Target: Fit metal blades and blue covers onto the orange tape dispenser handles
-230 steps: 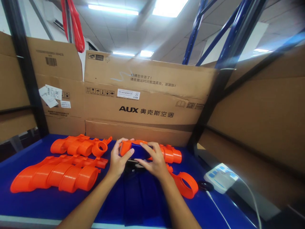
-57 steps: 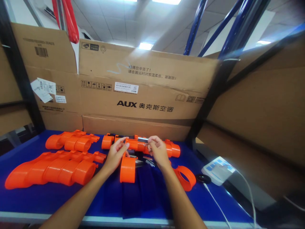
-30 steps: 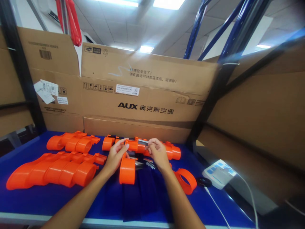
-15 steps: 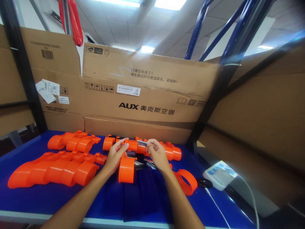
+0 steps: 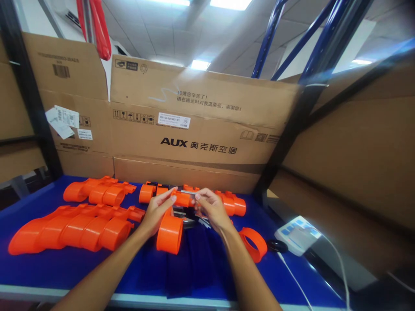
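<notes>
My left hand (image 5: 159, 212) is closed on an orange plastic part (image 5: 182, 199) at the middle of the table. Below it, an orange ring (image 5: 170, 234) stands close under my left fingers; whether it is joined to the held part I cannot tell. My right hand (image 5: 211, 210) pinches the end of a thin grey strip (image 5: 188, 192), which lies along the top of the orange part. Under my hands are some shiny metal pieces (image 5: 189, 222) and dark blue strips (image 5: 184, 268), partly hidden.
Rows of orange ring-shaped parts (image 5: 68, 231) lie at the left, with more orange parts (image 5: 235, 204) behind my hands. At the right are a loose orange ring (image 5: 254, 245), a black oval object (image 5: 277, 246) and a white device (image 5: 298, 236) with a cable. Cardboard (image 5: 194, 129) walls the back.
The orange part and the ring below it have tilted slightly. The grey strip has turned from showing its flat face to nearly edge-on, and my right hand has moved a little left.
</notes>
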A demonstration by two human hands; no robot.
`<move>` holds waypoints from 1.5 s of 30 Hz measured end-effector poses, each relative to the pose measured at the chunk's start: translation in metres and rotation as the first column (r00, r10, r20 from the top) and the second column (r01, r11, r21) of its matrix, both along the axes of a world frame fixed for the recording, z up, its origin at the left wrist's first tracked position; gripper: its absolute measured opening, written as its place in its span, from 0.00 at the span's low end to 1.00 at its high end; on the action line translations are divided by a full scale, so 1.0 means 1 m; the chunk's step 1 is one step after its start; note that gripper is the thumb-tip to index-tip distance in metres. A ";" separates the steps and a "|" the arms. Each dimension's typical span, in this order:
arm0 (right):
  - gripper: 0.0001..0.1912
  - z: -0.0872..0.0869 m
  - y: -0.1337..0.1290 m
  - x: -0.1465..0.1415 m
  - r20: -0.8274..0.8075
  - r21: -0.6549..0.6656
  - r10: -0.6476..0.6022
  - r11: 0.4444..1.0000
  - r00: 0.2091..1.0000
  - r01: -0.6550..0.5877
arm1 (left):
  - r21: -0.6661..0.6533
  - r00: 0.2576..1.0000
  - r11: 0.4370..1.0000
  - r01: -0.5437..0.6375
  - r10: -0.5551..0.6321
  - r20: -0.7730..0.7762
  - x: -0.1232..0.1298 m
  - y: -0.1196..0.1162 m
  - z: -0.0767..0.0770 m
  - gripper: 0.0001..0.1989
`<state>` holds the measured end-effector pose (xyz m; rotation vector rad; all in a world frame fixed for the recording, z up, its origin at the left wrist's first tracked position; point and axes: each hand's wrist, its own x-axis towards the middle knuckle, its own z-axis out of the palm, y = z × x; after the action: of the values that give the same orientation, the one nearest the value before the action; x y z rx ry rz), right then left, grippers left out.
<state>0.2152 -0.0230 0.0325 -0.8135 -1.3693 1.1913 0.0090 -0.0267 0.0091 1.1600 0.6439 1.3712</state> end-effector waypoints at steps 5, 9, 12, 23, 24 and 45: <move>0.23 0.000 -0.002 0.001 -0.027 -0.090 0.138 0.986 0.990 -0.139 | 0.042 0.996 0.997 0.065 -0.063 -0.061 0.002 -0.004 -0.001 0.33; 0.21 -0.001 0.001 0.002 0.012 -0.090 0.111 0.990 0.994 -0.110 | 0.061 0.995 0.996 0.070 -0.066 -0.075 0.003 -0.003 -0.003 0.33; 0.18 -0.002 0.006 0.006 0.094 -0.008 0.002 1.000 0.996 -0.001 | 0.080 0.997 0.996 0.034 -0.029 -0.069 0.003 0.001 -0.004 0.33; 0.09 -0.019 0.016 0.039 0.823 0.075 -0.009 0.993 0.568 -0.092 | 0.055 0.995 0.994 -0.097 0.097 -0.007 -0.002 0.011 -0.006 0.31; 0.10 -0.020 0.016 0.039 0.836 0.062 0.003 0.993 0.549 -0.101 | 0.059 0.995 0.994 -0.095 0.096 -0.016 -0.001 0.011 -0.007 0.32; 0.04 -0.010 0.012 0.031 0.736 0.541 -0.460 0.841 0.497 -0.022 | 0.086 0.991 0.988 -0.125 0.129 -0.045 -0.001 0.015 -0.011 0.29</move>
<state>0.2461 -0.0113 0.0227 -1.2260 -2.1556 0.0892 0.0078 -0.0121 -0.0015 1.2399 0.7128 1.4922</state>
